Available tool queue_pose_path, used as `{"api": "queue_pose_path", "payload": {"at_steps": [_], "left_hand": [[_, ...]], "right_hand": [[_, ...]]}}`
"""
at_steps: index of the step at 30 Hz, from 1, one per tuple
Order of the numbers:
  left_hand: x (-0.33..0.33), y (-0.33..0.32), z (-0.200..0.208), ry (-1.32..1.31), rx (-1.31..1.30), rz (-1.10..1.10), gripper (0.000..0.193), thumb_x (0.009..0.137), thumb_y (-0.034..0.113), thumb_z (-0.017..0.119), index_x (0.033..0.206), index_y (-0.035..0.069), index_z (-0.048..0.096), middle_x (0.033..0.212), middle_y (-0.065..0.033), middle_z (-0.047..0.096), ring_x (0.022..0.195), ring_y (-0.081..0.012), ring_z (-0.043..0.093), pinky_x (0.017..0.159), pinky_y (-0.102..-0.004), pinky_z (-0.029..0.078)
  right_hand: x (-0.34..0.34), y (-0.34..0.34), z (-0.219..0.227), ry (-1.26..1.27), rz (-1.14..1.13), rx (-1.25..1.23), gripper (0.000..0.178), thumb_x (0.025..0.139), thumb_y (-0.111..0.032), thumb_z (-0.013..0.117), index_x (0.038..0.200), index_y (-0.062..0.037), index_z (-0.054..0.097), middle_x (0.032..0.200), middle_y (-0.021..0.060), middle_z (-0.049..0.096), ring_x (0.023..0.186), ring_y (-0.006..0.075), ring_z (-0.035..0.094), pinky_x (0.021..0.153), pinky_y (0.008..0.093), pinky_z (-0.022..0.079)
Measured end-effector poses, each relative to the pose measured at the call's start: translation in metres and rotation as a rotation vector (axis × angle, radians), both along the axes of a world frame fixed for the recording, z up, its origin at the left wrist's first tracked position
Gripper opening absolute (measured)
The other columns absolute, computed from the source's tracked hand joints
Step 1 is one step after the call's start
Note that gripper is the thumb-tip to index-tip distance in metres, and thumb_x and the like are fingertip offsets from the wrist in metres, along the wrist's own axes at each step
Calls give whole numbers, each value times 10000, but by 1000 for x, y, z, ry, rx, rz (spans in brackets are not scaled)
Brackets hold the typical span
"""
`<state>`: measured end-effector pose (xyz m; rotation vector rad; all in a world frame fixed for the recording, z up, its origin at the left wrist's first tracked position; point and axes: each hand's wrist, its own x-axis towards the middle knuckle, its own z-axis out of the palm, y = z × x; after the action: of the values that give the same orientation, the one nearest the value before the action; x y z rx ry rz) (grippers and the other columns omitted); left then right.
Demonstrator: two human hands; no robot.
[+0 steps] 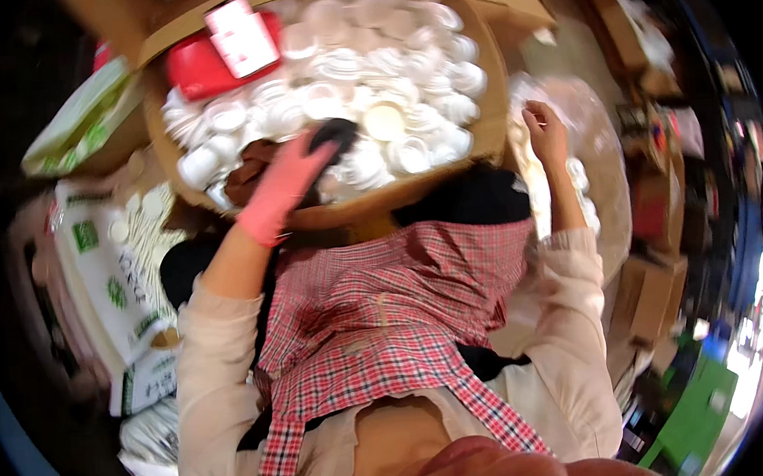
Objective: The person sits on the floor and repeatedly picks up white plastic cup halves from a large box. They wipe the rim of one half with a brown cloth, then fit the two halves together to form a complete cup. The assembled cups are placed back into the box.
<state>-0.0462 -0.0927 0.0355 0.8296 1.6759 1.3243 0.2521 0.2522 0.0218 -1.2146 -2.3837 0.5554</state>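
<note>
My left hand (pixel 299 171) wears a pink glove with dark, blurred fingers and reaches over the near side of a cardboard box (pixel 344 212). The box is filled with white round plastic lids (pixel 334 64), some stacked together. Whether that hand holds a lid is lost in the blur. Brown crumpled material (pixel 251 169) shows beneath the glove. My right hand (pixel 547 129) is bare and raised to the right of the box, beside a clear plastic bag (pixel 601 147). Its fingers are curled together, and what they hold, if anything, is hidden. White round pieces (pixel 584 193) show by my right wrist.
On the lids at the back left lies a red packet (pixel 197 67) with a lit phone (pixel 242 37) on it. White printed sacks (pixel 100 258) stand at my left, with white pieces (pixel 146 228) beside them. Cardboard boxes (pixel 656 298) and a green container (pixel 694 411) are at right.
</note>
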Motion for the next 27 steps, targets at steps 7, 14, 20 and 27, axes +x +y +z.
{"api": "queue_pose_path", "payload": {"at_steps": [7,14,20,27], "left_hand": [[20,-4,25,13,143,-557,351,886,297,581,1101,21,608,1028,-167,656,951,-292,620,855,-356,466],[18,-9,27,-12,304,-450,306,877,281,573,1008,7,604,909,-192,644,804,-321,603,771,-374,470],[19,-12,31,-6,230,-503,317,894,258,574,1118,32,576,1032,-186,642,965,-348,612,851,-384,463],[22,-15,35,-2,225,-450,341,891,267,579,1125,19,571,1046,-195,639,981,-354,607,858,-396,466]], "right_hand": [[-217,-137,31,-79,874,400,504,876,-98,585,1365,-161,481,829,136,600,746,330,590,651,416,487],[-303,-152,-25,-306,851,581,748,812,-68,547,1489,-233,276,691,111,611,547,286,598,502,423,488],[-327,-146,-35,-264,800,750,771,778,-72,556,1488,-221,295,603,102,575,455,252,568,411,380,454],[-335,-149,-28,-302,755,704,786,798,-74,556,1500,-243,246,627,113,603,475,273,576,422,413,442]]}}
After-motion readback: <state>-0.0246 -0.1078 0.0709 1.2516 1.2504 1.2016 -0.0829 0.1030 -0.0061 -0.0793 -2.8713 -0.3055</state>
